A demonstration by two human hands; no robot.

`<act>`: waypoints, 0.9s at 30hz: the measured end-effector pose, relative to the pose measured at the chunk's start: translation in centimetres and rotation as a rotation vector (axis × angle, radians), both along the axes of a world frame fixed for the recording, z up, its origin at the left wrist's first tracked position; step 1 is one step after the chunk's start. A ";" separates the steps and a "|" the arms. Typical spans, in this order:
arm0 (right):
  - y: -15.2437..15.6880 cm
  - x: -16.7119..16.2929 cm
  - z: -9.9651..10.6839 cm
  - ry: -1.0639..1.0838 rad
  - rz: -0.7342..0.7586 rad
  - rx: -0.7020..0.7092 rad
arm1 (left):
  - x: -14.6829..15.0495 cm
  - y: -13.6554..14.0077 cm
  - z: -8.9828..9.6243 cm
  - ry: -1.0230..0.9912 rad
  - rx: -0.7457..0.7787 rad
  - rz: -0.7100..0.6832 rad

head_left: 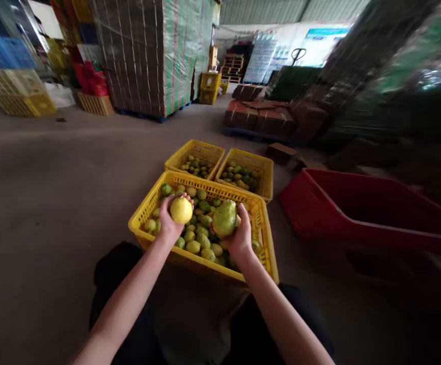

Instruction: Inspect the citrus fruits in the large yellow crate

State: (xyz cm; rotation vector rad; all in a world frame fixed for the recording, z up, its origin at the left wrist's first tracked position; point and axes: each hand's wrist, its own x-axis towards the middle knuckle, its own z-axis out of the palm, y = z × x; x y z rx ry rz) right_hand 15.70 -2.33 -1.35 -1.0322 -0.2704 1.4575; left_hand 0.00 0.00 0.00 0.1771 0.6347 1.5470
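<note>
My left hand (170,221) is wrapped round a smooth, round yellow lemon (181,210), raised over the near yellow crate. Level with it on the right, my right hand (242,234) grips a bigger, bumpy green lemon (224,218) from its right side and from below. Under both hands stands the near yellow crate (205,264), full of green and yellowish lemons (203,241) of mixed sizes. Parts of that fruit are hidden behind my hands and wrists.
Two more yellow crates, a left one (175,161) and a right one (268,175), hold similar fruit just beyond. A red tub (311,203) stands to the right. Wrapped pallet stacks (137,61) and boxes (258,119) are farther back.
</note>
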 end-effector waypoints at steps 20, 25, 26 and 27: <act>-3.3 -1.3 -1.5 -0.752 -0.013 0.628 | 1.0 -1.4 -0.9 0.486 0.572 -0.259; -1.6 -2.0 -2.2 -0.346 -0.008 0.129 | 2.2 -0.8 -1.5 0.392 0.143 -0.124; -1.3 -2.0 -2.2 -0.279 0.024 0.061 | 2.4 -0.7 -1.6 0.343 0.066 -0.105; -1.0 -1.9 -2.1 -0.228 0.064 0.018 | 2.5 -0.6 -1.6 0.283 -0.002 -0.096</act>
